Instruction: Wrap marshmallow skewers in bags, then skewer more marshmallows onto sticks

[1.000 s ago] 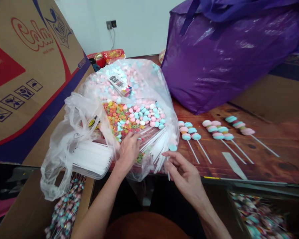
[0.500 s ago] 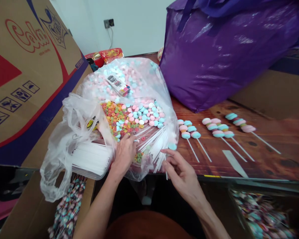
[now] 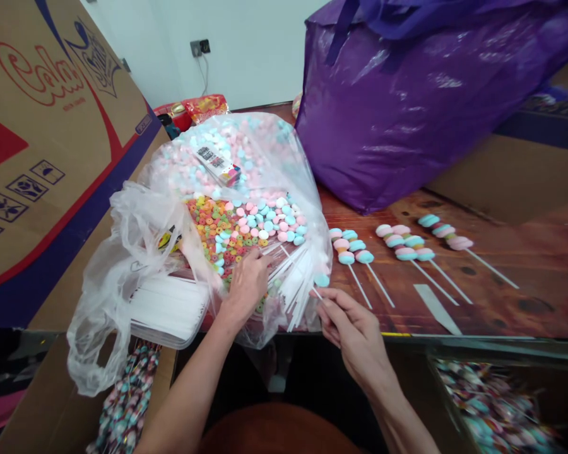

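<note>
A big clear plastic bag [image 3: 137,252] lies open on the wooden table [image 3: 502,302], holding pastel pink and blue candies [image 3: 269,217] and small coloured ring candies [image 3: 218,230]. A sheaf of white sticks [image 3: 293,277] pokes out of its mouth. My left hand [image 3: 246,284] reaches into the bag among the ring candies, fingers curled; what they hold is hidden. My right hand [image 3: 348,325] pinches one white stick with a blue candy [image 3: 322,279] at its tip, just right of the bag.
Finished candy skewers [image 3: 407,246] lie in a row on the table, with a flat white strip [image 3: 435,306] beside them. A purple bag [image 3: 407,101] stands behind. A large cardboard box [image 3: 52,139] is at the left. Boxes of wrapped skewers [image 3: 492,403] sit below.
My right hand has closed from spread fingers into a pinch on the stick and shifted slightly right. My left hand has moved a little deeper into the bag.
</note>
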A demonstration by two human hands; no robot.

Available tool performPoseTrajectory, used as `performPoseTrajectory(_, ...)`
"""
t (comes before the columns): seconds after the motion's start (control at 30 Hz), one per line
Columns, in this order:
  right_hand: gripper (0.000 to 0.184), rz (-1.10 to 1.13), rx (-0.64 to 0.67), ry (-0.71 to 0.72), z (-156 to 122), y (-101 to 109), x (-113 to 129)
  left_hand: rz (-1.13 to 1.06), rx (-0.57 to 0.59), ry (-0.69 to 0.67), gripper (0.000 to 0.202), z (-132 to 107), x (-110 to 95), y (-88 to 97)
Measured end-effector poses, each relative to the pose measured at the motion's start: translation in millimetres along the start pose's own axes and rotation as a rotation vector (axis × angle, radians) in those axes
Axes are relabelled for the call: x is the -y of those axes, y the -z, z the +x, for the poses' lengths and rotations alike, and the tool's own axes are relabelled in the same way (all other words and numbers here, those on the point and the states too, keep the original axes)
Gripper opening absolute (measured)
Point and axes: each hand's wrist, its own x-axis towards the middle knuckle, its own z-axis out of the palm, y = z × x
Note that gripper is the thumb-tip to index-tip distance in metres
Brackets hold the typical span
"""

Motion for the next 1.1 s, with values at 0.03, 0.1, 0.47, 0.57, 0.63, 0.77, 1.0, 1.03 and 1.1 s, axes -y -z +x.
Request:
performPoseTrajectory(0.03, 0.030, 0.012, -0.004, 0.000, 0, 0, 1, 0.004, -0.009, 0.019, 0.036, 0, 1, 0.6)
performPoseTrajectory(0.1, 0.031, 0.036, -0.017, 0.019, 1, 0, 4, 0.037, -0.033, 0.077, 0.035, 1, 3, 3.1)
performPoseTrajectory(0.47, 0.027, 0.050, -0.048, 0.082, 5, 4, 14, 0.014, -0.130, 0.004, 0.032, 38, -20, 5.9)
performPoseTrajectory(0.57, 0.023, 0.079, -0.036, 0.073, 7, 5, 15, 0.072, -0.132, 0.038, 0.024, 52, -31, -1.2)
performPoseTrajectory(0.63, 0.018, 0.113, -0.037, 0.049, 9, 6, 15, 0.096, -0.172, 0.070, 0.019, 59, -36, -5.8)
performPoseTrajectory(0.77, 0.017, 0.131, -0.059, -0.018, 10, 6, 17, 0.110, -0.168, 0.079, 0.020, 68, -37, -11.0)
performPoseTrajectory(1.0, 0.019, 0.107, -0.062, -0.097, 8, 3, 26, 0.095, -0.237, 0.039, 0.020, 64, -34, -13.6)
performPoseTrajectory(1.03, 0.019, 0.101, -0.057, -0.100, 8, 4, 26, 0.094, -0.227, 0.012, 0.019, 63, -35, -15.5)
performPoseTrajectory(1.1, 0.019, 0.087, -0.040, -0.102, 8, 5, 24, 0.086, -0.203, -0.031, 0.016, 64, -35, -20.1)
